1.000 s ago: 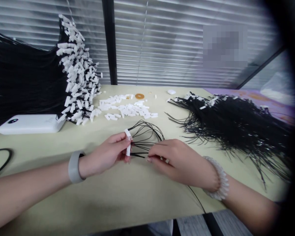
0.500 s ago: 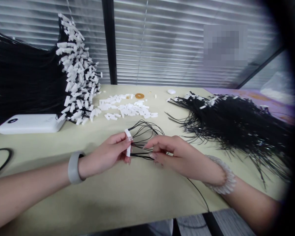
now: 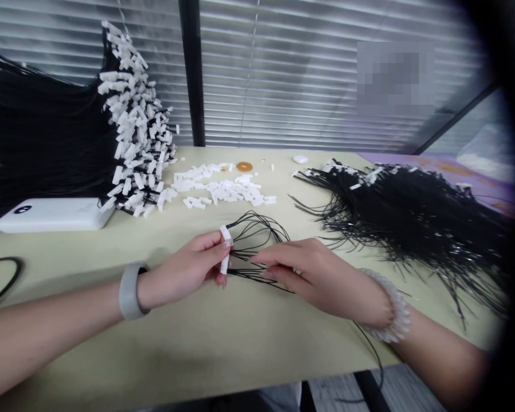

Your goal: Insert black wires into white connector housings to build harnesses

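My left hand (image 3: 197, 260) pinches a white plastic connector (image 3: 226, 233) between thumb and fingers, the thumb covering its middle. Several thin black wires (image 3: 257, 220) run out of the connector's right side, the upper ones bowing in loose loops. My right hand (image 3: 311, 274) curls around these wires a short way from the connector, palm down. Its index finger and thumb lie close on either side of some strands, and the hand hides where the wires go. One black wire (image 3: 371, 343) emerges below the right wrist and hangs over the table's front edge.
Loose white connectors (image 3: 236, 190) lie at mid-table near an orange-brown ring (image 3: 244, 166). A large bundle of black wires with white connectors (image 3: 133, 126) rises at left behind a white power bank (image 3: 55, 215). Another black wire pile (image 3: 403, 212) spreads at right. Window blinds (image 3: 283, 74) stand behind.
My right hand has shifted slightly right along the wires, its fingers flatter. The trailing wire below its wrist has moved right. My left hand keeps the connector nearly in place.
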`<state>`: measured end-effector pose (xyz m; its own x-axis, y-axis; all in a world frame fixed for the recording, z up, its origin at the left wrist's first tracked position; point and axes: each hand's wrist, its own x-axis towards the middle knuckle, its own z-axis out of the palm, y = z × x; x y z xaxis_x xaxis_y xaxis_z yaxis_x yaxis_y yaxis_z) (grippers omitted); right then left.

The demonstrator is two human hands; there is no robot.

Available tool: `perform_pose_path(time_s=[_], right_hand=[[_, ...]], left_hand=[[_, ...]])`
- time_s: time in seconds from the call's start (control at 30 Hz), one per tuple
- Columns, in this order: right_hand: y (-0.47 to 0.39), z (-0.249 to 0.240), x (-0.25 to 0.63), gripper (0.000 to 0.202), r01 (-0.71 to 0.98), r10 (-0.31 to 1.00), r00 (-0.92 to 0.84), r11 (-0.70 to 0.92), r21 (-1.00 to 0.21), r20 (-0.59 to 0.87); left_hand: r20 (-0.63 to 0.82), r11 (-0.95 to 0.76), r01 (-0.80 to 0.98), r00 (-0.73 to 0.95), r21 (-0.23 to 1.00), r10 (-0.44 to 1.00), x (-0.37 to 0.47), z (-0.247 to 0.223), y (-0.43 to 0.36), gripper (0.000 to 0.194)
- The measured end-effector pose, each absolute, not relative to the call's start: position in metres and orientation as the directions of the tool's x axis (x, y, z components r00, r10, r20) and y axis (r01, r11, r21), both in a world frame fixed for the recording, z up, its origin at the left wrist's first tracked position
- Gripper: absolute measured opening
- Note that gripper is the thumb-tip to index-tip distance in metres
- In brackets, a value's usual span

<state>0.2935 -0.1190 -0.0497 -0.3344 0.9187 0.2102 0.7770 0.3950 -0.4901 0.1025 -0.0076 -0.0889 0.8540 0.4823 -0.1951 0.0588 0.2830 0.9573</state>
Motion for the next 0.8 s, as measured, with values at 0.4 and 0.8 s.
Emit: perform_pose_path(time_s=[0.4, 0.8], right_hand=[[-0.1200, -0.0430, 0.2961, 0.022, 0.786, 0.903, -0.410, 0.422, -0.452, 0.131], [-0.1181, -0.0434, 0.2939, 0.014, 0.805, 0.919, -0.385, 0.377, -0.459, 0.081]], left_hand=[[-0.202, 0.292, 0.057, 0.846, 0.955, 0.493, 0.1022, -0.0878, -0.0083, 0.020], [-0.194, 0.268, 0.046, 0.810, 0.962, 0.554, 0.1023, -0.0899, -0.0094, 0.020]])
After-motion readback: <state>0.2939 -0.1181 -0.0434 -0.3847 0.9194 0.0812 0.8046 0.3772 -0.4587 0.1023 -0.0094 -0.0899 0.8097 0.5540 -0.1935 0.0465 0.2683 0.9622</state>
